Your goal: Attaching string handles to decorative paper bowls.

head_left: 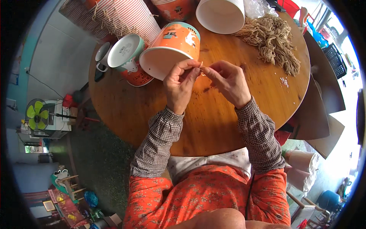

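Note:
My left hand (pixel 179 86) and my right hand (pixel 231 83) meet above the table, fingertips pinched close together. Between them is a thin tan cord (pixel 202 70), mostly covered by the fingers. Just behind my left hand, an orange paper bucket (pixel 181 40) lies on its side, its white mouth toward me. To its left another paper tub (pixel 127 51), orange and green, rests tilted with its pale base showing. A heap of tan twine (pixel 272 36) lies at the back right, beyond my right hand.
Stacks of striped paper buckets (pixel 131 17) with cords hanging from them stand at the back left. A white bucket stack (pixel 220 17) lies at the back. An enamel mug (pixel 102 57) sits near the left edge of the round wooden table (pixel 213 129). White bits (pixel 284 81) are scattered at right.

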`<state>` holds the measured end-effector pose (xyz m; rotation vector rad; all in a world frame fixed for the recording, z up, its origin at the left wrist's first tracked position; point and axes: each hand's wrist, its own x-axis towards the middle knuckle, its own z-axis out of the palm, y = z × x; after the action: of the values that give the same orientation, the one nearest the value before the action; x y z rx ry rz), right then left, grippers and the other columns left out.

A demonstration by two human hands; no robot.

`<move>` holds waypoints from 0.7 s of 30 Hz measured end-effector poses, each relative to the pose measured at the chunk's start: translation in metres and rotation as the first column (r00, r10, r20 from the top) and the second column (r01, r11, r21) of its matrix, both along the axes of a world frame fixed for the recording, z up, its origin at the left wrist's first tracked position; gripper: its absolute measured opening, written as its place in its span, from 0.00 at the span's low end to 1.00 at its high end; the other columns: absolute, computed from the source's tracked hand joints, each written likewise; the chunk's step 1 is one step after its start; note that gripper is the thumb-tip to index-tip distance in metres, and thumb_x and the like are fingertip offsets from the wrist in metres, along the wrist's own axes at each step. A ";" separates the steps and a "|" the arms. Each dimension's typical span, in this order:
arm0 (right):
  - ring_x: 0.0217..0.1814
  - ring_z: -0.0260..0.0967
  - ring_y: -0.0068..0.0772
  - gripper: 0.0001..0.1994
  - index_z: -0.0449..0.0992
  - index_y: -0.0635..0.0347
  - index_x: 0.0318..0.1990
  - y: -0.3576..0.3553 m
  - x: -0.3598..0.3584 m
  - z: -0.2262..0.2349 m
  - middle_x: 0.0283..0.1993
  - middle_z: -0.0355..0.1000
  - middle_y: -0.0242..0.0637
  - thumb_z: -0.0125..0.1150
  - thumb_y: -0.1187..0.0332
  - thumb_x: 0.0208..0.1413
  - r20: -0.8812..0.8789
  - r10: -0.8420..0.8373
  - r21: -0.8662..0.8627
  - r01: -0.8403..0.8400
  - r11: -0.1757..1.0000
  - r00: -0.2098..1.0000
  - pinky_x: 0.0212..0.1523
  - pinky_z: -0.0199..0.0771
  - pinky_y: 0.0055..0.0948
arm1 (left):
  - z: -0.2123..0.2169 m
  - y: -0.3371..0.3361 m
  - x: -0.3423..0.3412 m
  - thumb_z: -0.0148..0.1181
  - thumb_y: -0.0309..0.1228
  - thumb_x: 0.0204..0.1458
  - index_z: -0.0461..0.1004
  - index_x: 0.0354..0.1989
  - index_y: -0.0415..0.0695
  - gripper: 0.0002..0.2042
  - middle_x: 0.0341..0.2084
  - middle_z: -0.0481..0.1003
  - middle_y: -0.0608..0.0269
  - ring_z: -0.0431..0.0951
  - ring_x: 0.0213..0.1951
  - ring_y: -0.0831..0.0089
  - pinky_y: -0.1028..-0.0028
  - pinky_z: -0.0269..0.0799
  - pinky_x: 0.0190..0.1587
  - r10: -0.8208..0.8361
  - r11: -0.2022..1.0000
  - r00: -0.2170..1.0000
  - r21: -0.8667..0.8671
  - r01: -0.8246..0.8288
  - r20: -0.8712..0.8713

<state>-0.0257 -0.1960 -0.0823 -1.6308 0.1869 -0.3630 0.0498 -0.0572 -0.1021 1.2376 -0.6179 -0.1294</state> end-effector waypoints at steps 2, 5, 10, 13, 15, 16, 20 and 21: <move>0.26 0.71 0.21 0.13 0.75 0.68 0.35 0.005 0.003 -0.006 0.27 0.75 0.36 0.65 0.64 0.55 0.024 -0.033 -0.019 0.034 0.999 0.999 0.25 0.75 0.24 | -0.003 0.000 -0.001 0.55 0.19 0.57 0.72 0.45 0.34 0.08 0.38 0.78 0.59 0.79 0.40 0.74 0.76 0.75 0.47 0.017 1.000 0.998 0.018 -0.018 0.054; 0.28 0.71 0.21 0.09 0.74 0.67 0.34 0.001 0.004 -0.009 0.29 0.74 0.35 0.63 0.68 0.54 0.110 -0.097 -0.116 0.110 0.987 0.989 0.26 0.75 0.22 | -0.001 -0.002 -0.005 0.55 0.18 0.56 0.73 0.44 0.35 0.08 0.38 0.78 0.59 0.79 0.39 0.73 0.76 0.76 0.46 0.056 0.994 0.979 0.076 -0.072 0.195; 0.30 0.71 0.19 0.05 0.71 0.67 0.35 0.002 0.000 -0.002 0.30 0.73 0.35 0.59 0.75 0.52 0.102 -0.052 0.016 0.050 0.999 0.993 0.30 0.75 0.21 | 0.000 0.001 -0.003 0.59 0.16 0.50 0.76 0.40 0.40 0.11 0.34 0.78 0.58 0.80 0.37 0.65 0.73 0.76 0.41 0.203 0.889 0.691 0.164 -0.426 0.694; 0.31 0.71 0.18 0.05 0.69 0.67 0.36 0.002 0.000 -0.004 0.29 0.72 0.34 0.57 0.76 0.53 0.170 -0.024 0.069 0.013 0.998 0.985 0.32 0.75 0.20 | 0.005 0.002 -0.001 0.62 0.16 0.47 0.76 0.40 0.41 0.11 0.32 0.78 0.58 0.79 0.37 0.63 0.71 0.75 0.40 0.229 0.854 0.567 0.116 -0.507 0.792; 0.31 0.72 0.17 0.04 0.69 0.67 0.37 0.001 0.000 -0.005 0.30 0.72 0.32 0.56 0.77 0.54 0.209 -0.006 0.145 -0.025 0.989 0.978 0.31 0.75 0.20 | 0.007 0.004 -0.003 0.62 0.17 0.47 0.76 0.40 0.41 0.11 0.32 0.79 0.59 0.79 0.38 0.64 0.71 0.74 0.40 0.222 0.847 0.589 0.146 -0.512 0.777; 0.31 0.72 0.17 0.04 0.69 0.67 0.37 0.001 0.000 -0.005 0.30 0.72 0.32 0.56 0.77 0.54 0.208 -0.006 0.145 -0.025 0.989 0.978 0.31 0.75 0.20 | 0.008 0.005 -0.003 0.63 0.17 0.47 0.77 0.40 0.41 0.11 0.33 0.79 0.60 0.79 0.38 0.64 0.71 0.74 0.41 0.216 0.838 0.610 0.176 -0.516 0.762; 0.32 0.71 0.17 0.04 0.71 0.66 0.38 0.001 -0.001 -0.002 0.31 0.72 0.30 0.59 0.77 0.55 0.183 -0.010 0.136 -0.015 0.991 0.983 0.31 0.74 0.18 | 0.007 0.009 0.002 0.63 0.17 0.46 0.76 0.40 0.41 0.12 0.33 0.79 0.60 0.80 0.38 0.65 0.72 0.75 0.40 0.223 0.868 0.689 0.182 -0.462 0.689; 0.32 0.71 0.17 0.05 0.72 0.65 0.38 0.001 -0.001 -0.002 0.31 0.72 0.30 0.60 0.77 0.55 0.159 -0.011 0.145 -0.012 0.989 0.987 0.31 0.74 0.18 | 0.009 0.010 0.001 0.63 0.17 0.47 0.77 0.40 0.40 0.11 0.33 0.79 0.60 0.80 0.37 0.67 0.73 0.76 0.40 0.209 0.876 0.733 0.208 -0.434 0.648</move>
<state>-0.0265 -0.1953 -0.0840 -1.4507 0.0896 -0.4668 0.0511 -0.0469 -0.0928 1.7376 -0.9480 0.5119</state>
